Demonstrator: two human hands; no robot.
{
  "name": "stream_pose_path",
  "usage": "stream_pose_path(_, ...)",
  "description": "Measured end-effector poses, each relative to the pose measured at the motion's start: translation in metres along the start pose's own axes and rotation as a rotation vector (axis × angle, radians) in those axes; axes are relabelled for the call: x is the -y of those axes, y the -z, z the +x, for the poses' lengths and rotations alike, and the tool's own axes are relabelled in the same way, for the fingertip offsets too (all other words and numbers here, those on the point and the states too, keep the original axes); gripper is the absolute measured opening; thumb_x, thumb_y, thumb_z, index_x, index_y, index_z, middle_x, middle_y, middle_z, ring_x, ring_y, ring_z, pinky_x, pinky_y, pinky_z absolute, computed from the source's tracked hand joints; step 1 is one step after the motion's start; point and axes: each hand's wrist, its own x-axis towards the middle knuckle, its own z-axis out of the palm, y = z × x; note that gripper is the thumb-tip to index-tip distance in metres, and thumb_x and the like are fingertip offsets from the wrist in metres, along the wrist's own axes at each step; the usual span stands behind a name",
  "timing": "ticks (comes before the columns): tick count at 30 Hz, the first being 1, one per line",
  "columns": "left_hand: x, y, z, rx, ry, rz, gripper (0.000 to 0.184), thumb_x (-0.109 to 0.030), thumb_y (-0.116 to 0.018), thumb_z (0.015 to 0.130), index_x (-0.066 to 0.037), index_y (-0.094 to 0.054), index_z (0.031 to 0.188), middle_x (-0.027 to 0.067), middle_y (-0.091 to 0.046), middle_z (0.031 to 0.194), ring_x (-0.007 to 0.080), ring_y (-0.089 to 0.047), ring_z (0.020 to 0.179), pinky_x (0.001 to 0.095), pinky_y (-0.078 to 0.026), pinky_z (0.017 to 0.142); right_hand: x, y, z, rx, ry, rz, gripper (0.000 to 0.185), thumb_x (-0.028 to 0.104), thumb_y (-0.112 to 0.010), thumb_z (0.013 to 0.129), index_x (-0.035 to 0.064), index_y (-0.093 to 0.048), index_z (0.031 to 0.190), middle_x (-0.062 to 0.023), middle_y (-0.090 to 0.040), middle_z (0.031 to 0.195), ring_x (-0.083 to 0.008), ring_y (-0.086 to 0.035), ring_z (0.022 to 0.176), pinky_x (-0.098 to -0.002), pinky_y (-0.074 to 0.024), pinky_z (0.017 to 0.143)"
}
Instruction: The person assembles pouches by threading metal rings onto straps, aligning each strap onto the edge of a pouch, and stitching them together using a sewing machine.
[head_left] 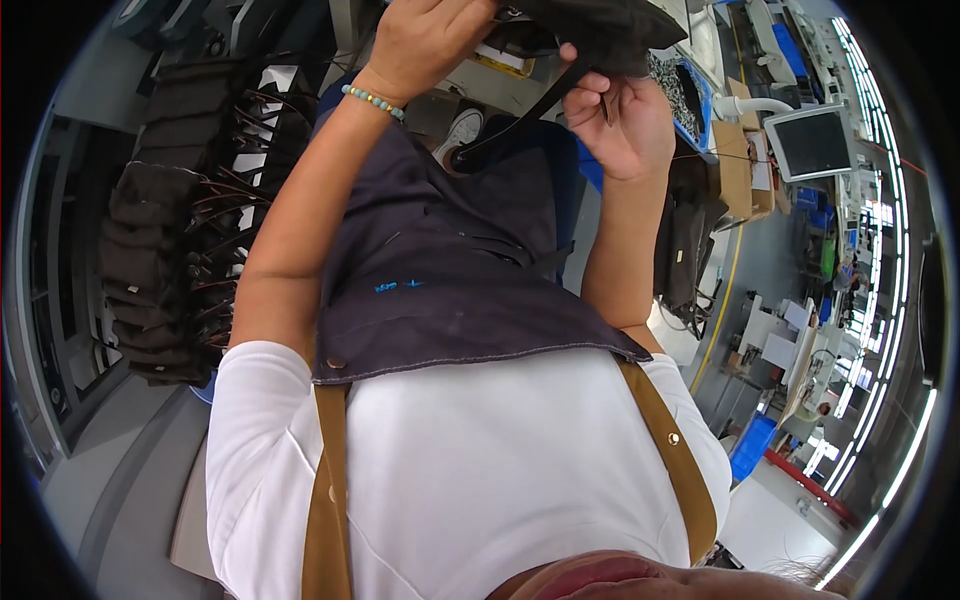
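Observation:
A dark fabric piece (pixel 605 35) with a long thin strap (pixel 535 115) is held up at the top of the view, in front of my body. Its upper part runs out of the frame. My left hand (pixel 428 45), with a beaded bracelet at the wrist, is closed at the left end of the fabric, its fingertips partly cut off by the frame edge. Below the fabric's right part, my right hand (pixel 628 118) is turned palm toward me. Its curled fingers pinch the fabric's lower edge, and a narrow dark end shows between them.
Stacked dark fabric pieces (pixel 155 240) with thin cords hang at the left. On the right are a blue bin (pixel 700 110) of small parts, a cardboard box (pixel 735 170) and a monitor (pixel 812 140) on an arm. A dark apron (pixel 450 270) covers my lap.

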Motion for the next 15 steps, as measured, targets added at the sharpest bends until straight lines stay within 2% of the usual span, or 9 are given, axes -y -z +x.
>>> stream_pose_path(3,0.002,0.005,-0.03,0.099,0.169,-0.116,0.026,-0.009,-0.071,0.073,-0.001,-0.058,0.093,0.01,-0.056,0.078,0.025,-0.057,0.071,0.0341,-0.047,0.066,-0.022,0.012,-0.006,-0.005,-0.044,-0.055,0.046,0.03,-0.031,0.101,-0.0046,-0.052,0.123,-0.025,-0.065,0.102,-0.0208,-0.064,0.072,-0.0344,-0.0573,0.065)
stream_pose_path(5,0.002,0.016,-0.051,0.129,0.249,-0.214,0.031,-0.018,-0.076,0.071,-0.005,-0.057,0.092,0.0066,-0.053,0.078,0.025,-0.055,0.072,0.0353,-0.045,0.062,-0.056,0.032,-0.016,-0.099,-0.066,-0.139,0.047,0.033,-0.035,0.101,-0.0034,-0.048,0.128,-0.0243,-0.065,0.105,-0.0302,-0.067,0.074,-0.0429,-0.0582,0.067)
stream_pose_path(6,0.004,0.023,-0.064,0.172,0.308,-0.284,0.031,-0.022,-0.075,0.073,-0.004,-0.057,0.092,0.0075,-0.053,0.077,0.0259,-0.054,0.07,0.0348,-0.044,0.061,-0.077,0.06,-0.026,-0.11,-0.101,-0.213,0.044,0.032,-0.042,0.1,0.0009,-0.049,0.13,-0.0172,-0.065,0.113,-0.0296,-0.067,0.088,-0.0442,-0.056,0.077)
stream_pose_path(7,0.003,0.028,-0.079,0.229,0.417,-0.3,0.027,-0.018,-0.073,0.076,-0.003,-0.057,0.092,0.009,-0.054,0.077,0.0275,-0.055,0.071,0.0358,-0.045,0.063,-0.111,0.073,-0.028,-0.456,0.008,-0.266,0.049,0.036,-0.047,0.099,0.0026,-0.046,0.135,-0.0177,-0.058,0.127,-0.0287,-0.062,0.108,-0.041,-0.0551,0.082)
stream_pose_path(9,0.01,0.032,-0.101,0.18,0.517,-0.276,0.012,-0.006,-0.058,0.088,0.001,-0.059,0.098,0.0146,-0.06,0.087,0.0301,-0.06,0.078,0.0352,-0.049,0.071,-0.137,0.144,-0.032,-0.495,-0.237,-0.518,0.043,0.03,-0.05,0.1,0.0048,-0.049,0.134,-0.0115,-0.059,0.127,-0.0259,-0.057,0.117,-0.0395,-0.0503,0.093)
stream_pose_path(10,0.009,0.037,-0.103,0.185,0.717,-0.379,0.014,-0.004,-0.05,0.093,0.002,-0.06,0.099,0.0142,-0.062,0.092,0.0278,-0.062,0.081,0.0341,-0.05,0.074,-0.133,0.16,-0.03,-0.605,-0.183,-0.58,0.041,0.031,-0.05,0.1,0.0056,-0.052,0.132,-0.0101,-0.06,0.125,-0.0232,-0.057,0.116,-0.0383,-0.0478,0.094)
stream_pose_path(12,0.007,0.039,-0.094,0.1,0.826,-0.434,0.023,-0.009,-0.041,0.099,0.003,-0.061,0.099,0.0108,-0.064,0.099,0.0187,-0.061,0.085,0.0305,-0.049,0.077,-0.118,0.182,-0.031,-0.825,-0.091,-0.7,0.039,0.033,-0.049,0.1,0.0071,-0.058,0.127,-0.0072,-0.061,0.123,-0.0177,-0.056,0.115,-0.0358,-0.0427,0.098)
stream_pose_path(14,0.005,0.036,-0.071,0.122,0.75,-0.425,0.026,-0.01,-0.04,0.099,0.002,-0.063,0.104,0.0116,-0.065,0.108,0.0196,-0.062,0.096,0.0303,-0.049,0.082,-0.088,0.143,-0.016,-0.79,0.29,-0.646,0.034,0.021,-0.045,0.102,0.0023,-0.057,0.128,-0.0113,-0.058,0.13,-0.0205,-0.054,0.122,-0.035,-0.0426,0.103)
stream_pose_path(15,0.0,0.032,-0.057,0.12,0.685,-0.433,0.026,-0.01,-0.041,0.099,0.002,-0.063,0.106,0.0122,-0.066,0.11,0.0208,-0.062,0.099,0.0313,-0.049,0.085,-0.074,0.117,-0.008,-0.73,0.446,-0.797,0.033,0.02,-0.045,0.102,0.0016,-0.058,0.126,-0.0114,-0.058,0.131,-0.0205,-0.054,0.122,-0.0343,-0.0413,0.104)
